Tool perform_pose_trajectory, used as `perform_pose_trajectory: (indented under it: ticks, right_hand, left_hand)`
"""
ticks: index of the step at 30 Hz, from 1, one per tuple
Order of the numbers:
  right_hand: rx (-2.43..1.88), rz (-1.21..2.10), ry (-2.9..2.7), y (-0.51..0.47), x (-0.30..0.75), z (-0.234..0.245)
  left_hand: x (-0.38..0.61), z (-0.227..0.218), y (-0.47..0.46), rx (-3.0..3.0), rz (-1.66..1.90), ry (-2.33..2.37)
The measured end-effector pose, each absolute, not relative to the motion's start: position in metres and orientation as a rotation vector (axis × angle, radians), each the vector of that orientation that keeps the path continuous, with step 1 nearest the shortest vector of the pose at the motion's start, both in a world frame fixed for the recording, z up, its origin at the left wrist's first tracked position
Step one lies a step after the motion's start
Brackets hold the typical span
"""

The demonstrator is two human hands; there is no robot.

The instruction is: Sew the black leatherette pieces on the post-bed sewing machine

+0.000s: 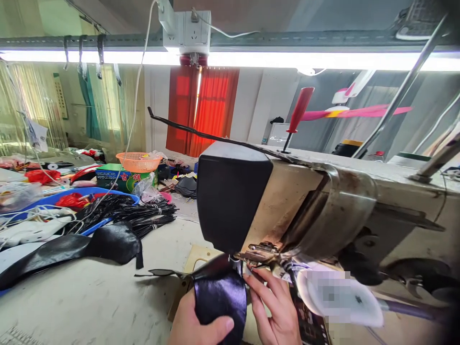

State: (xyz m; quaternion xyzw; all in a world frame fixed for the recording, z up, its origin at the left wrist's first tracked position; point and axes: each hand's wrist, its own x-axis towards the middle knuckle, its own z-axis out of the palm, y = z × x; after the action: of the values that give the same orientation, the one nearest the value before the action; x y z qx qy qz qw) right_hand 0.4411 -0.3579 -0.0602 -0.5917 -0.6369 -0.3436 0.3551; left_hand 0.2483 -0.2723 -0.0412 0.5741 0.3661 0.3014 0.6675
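A black leather piece [221, 294] curves up under the needle area of a sewing machine [233, 201]. My left hand [201, 321] grips its lower left edge, thumb on the front face and the other fingers hidden behind it. Beside the needle, my right hand [271, 304] has its fingertips pressed together at the leather's right edge, close to the presser foot; what exactly they pinch there is hard to see. A thin black strip [161, 273] sticks out to the left from the leather.
Left on the table [125, 302] lies another black leather piece [115, 242], by bundles of black strips [154, 213] and a blue tray [134, 199]. An orange basket [138, 163] sits on a green box [111, 177]. A red-handled screwdriver [301, 110] stands on the machine. A lamp [366, 306] is right.
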Motion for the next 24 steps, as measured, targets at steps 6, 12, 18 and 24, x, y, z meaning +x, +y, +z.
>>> perform_pose_trajectory:
  ticks: [6,12,18,24]
  right_hand:
    - [-1.518,-0.924,-1.650,-0.356,0.439,-0.056]
    - [-1.470,-0.949,-1.606,-0.355,0.434,-0.048]
    - [-1.482,-0.958,-1.630,-0.356,0.433,-0.047]
    - [-1.485,-0.946,-1.611,-0.355,0.434,-0.050]
  left_hand:
    - [0.249,-0.035,-0.262,1.248,0.671,0.671]
    - [0.249,-0.020,-0.260,1.163,0.639,0.610]
    - [0.250,-0.001,-0.254,1.125,0.555,0.505]
    - [0.252,-0.001,-0.246,1.141,0.553,0.486]
